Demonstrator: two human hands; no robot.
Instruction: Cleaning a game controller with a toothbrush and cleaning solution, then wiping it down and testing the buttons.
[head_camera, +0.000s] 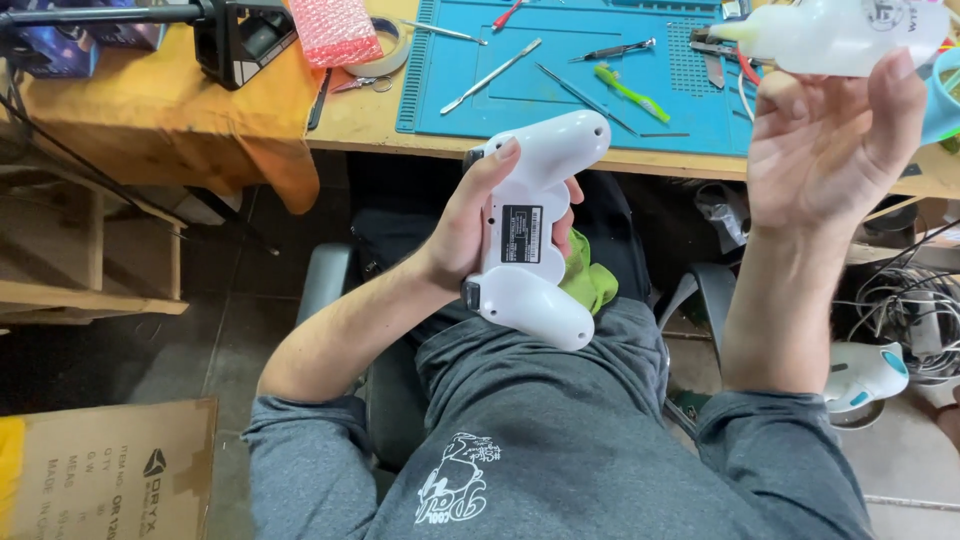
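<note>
In the middle of the frame, the left hand (462, 235) gripped a white game controller (535, 228), hard and probably light, while the right hand's (825, 150) fingers wrapped a soft-looking squeeze bottle (835, 35) at the upper right.

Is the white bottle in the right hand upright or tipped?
Tipped: the white bottle lies sideways in the right hand, nozzle pointing left.

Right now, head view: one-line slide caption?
Left hand grips a white game controller, back up; right hand raises a white squeeze bottle.
</note>
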